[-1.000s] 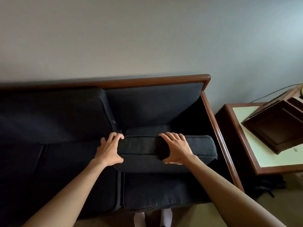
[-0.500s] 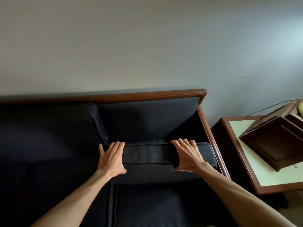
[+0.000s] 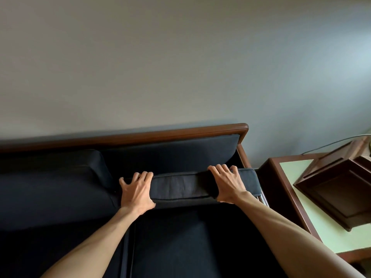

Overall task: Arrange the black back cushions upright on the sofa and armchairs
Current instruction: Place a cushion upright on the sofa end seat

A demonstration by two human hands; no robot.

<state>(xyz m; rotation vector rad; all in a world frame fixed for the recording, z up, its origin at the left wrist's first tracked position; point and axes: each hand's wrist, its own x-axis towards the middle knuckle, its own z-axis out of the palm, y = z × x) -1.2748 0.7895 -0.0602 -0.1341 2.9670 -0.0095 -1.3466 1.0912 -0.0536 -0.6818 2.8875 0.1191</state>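
Both hands clamp the black cushion [image 3: 180,185] at the sofa's [image 3: 60,197] right end. The left hand [image 3: 136,191] curls over its left end, the right hand [image 3: 226,183] over the top edge near the right end. The cushion's right edge sits just beside the wooden arm rail [image 3: 244,155]. Behind it, open room shows before the backrest [image 3: 170,153]. A side table [image 3: 289,177] stands right of the sofa.
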